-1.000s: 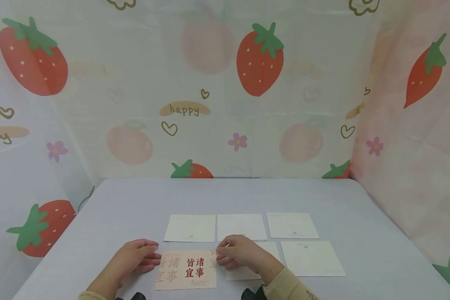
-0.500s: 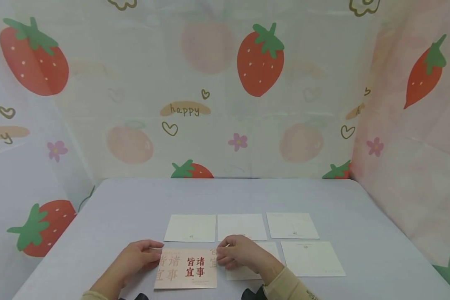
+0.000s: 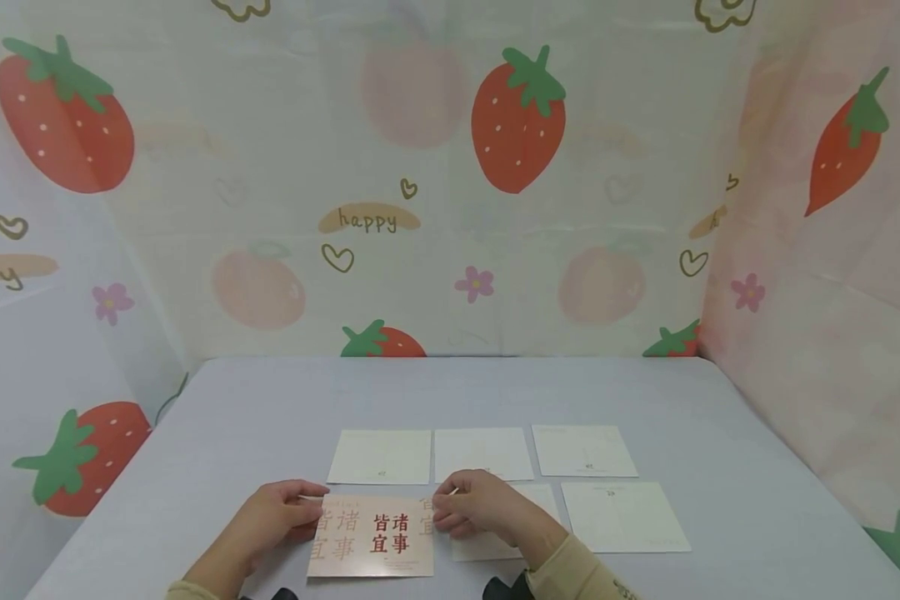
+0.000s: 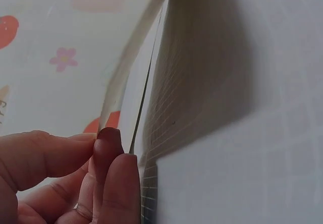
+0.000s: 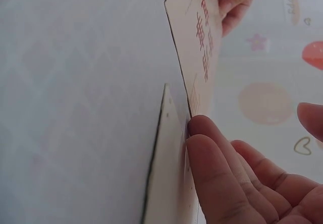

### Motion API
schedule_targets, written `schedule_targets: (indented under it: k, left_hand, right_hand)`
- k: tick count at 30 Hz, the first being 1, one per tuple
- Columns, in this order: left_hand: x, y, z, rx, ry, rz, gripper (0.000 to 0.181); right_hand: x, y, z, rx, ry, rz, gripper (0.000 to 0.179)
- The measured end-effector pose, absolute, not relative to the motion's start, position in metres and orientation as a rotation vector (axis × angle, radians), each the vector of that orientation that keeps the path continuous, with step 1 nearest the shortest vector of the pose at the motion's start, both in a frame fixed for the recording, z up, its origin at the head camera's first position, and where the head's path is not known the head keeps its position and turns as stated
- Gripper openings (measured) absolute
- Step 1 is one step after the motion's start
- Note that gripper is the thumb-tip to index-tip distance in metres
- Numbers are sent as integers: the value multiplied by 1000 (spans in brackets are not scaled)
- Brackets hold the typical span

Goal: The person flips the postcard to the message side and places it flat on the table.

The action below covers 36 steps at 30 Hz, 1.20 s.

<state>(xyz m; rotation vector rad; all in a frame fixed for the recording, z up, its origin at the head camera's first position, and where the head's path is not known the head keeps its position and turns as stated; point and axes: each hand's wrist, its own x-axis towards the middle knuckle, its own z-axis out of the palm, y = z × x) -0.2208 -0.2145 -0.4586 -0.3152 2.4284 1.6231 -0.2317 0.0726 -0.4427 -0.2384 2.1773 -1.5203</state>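
A pink-beige printed card (image 3: 367,537) with dark red characters lies at the front of the table in the head view. My left hand (image 3: 273,521) pinches its left edge between thumb and fingers; in the left wrist view the card (image 4: 128,72) is raised off the table on that side. At the card's right edge is my right hand (image 3: 487,508), its fingertips touching or very near the edge. The right wrist view shows that hand's thumb (image 5: 312,119) apart from its fingers, with nothing pinched. A white card (image 3: 487,547) is partly hidden beneath the right hand.
Three white cards make a back row: left (image 3: 380,457), middle (image 3: 483,450) and right (image 3: 583,450). Another white card (image 3: 624,518) lies at the front right. The white tabletop (image 3: 270,417) meets a strawberry-patterned curtain (image 3: 435,250) at the back.
My left hand has moved slightly right and closed its thumb and fingers on the printed card's left edge. That side of the card has risen a little. The right hand has stayed in place.
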Motion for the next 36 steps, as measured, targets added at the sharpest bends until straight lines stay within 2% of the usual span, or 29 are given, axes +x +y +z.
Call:
schedule_targets:
  k: [10,20,36]
  left_hand:
    - [-221,-215,-458,-321,2433,1593,32]
    - [-221,-218,-453,-359,2404,1630,36]
    - [-222,-218,-449,-340,2360,1721,31]
  right_hand:
    - [-231,73,-441,-242,2182,-1539,17]
    - [-233,72,-444,-249,2180,-1544,32]
    - [-231,70,-441,-260,2149,-1542,26]
